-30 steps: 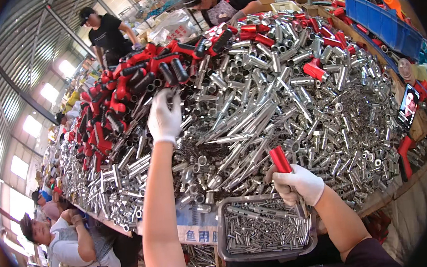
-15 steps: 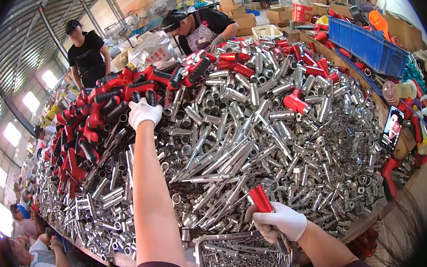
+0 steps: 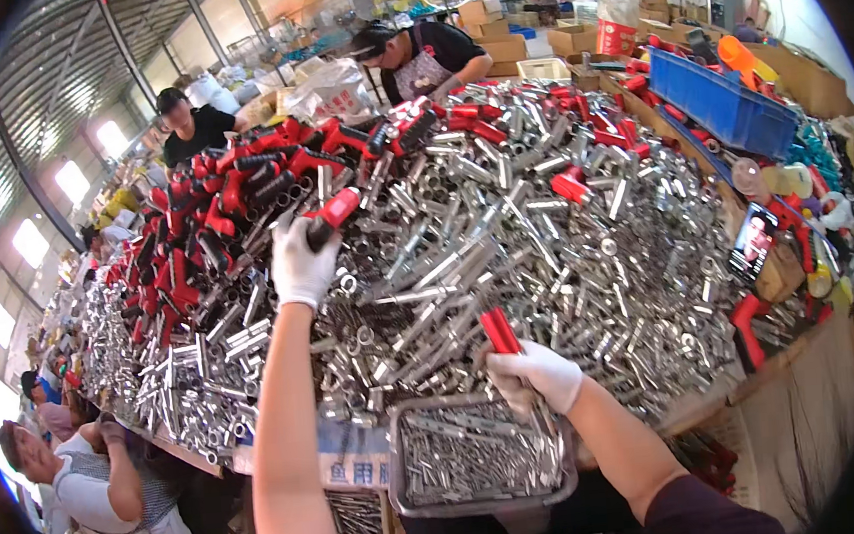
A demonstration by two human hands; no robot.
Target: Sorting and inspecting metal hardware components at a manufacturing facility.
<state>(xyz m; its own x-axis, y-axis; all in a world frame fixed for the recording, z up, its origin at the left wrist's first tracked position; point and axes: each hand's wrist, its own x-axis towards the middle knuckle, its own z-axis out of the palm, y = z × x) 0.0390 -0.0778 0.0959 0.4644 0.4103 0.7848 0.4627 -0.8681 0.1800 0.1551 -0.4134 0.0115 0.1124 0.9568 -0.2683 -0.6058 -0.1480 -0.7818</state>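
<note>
My gloved left hand (image 3: pixel 303 265) grips a red-and-black angled plastic handle (image 3: pixel 340 208) above the left part of a heap of metal tubes (image 3: pixel 459 169). The handle's red end points up and right. My gloved right hand (image 3: pixel 544 374), nearer to me, is closed around a red tubular handle (image 3: pixel 499 331), which stands up out of the fist; its lower part is hidden by the fingers. Just below that hand sits a dark plastic bin (image 3: pixel 397 475) filled with thin metal pins. Many red-and-black handles (image 3: pixel 212 216) are piled at the heap's far left.
A blue crate (image 3: pixel 720 98) lies tilted at the far right. Below it are a lit phone (image 3: pixel 754 241) and a red handle (image 3: pixel 749 330) by the table edge. Two people (image 3: pixel 421 62) (image 3: pixel 193 125) bend over the far side; another person (image 3: pixel 113 482) sits at the left.
My left hand has drawn back from the pile of handles, bringing one with it. My right hand keeps its red handle. The person at far left has bent down, and the view has shifted.
</note>
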